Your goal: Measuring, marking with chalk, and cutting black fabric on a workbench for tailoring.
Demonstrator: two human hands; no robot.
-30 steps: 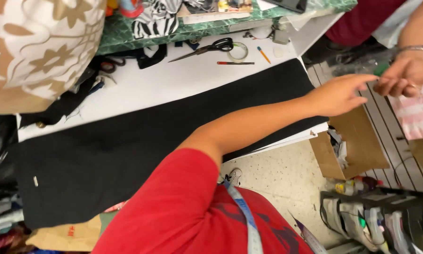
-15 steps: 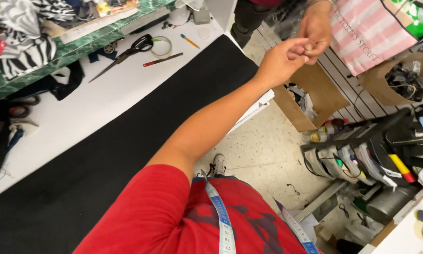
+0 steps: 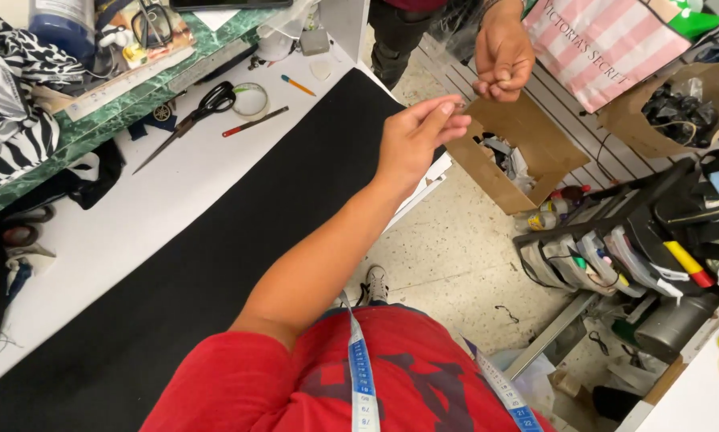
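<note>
My left hand [image 3: 418,141] is stretched out past the far end of a long black fabric strip [image 3: 215,240] on the white table [image 3: 135,216]. Its fingers are pressed together with the thumb against them, and I see nothing between them. Another person's hand [image 3: 502,53] hovers just beyond my fingertips, a short gap away, pinching something small that I cannot make out. My right hand is out of view. I wear a red shirt, and a blue and white measuring tape [image 3: 362,368] hangs around my neck.
Black scissors [image 3: 195,116], a tape roll [image 3: 250,100], a red pencil [image 3: 255,122] and an orange pen [image 3: 298,85] lie on the table's far part. An open cardboard box [image 3: 510,156] stands on the floor below the hands. Right: a pink striped bag [image 3: 607,48] and a rack [image 3: 639,240].
My left hand and the other person's hand were touching; now they have drawn apart. My view has swung so the table end and the floor show more.
</note>
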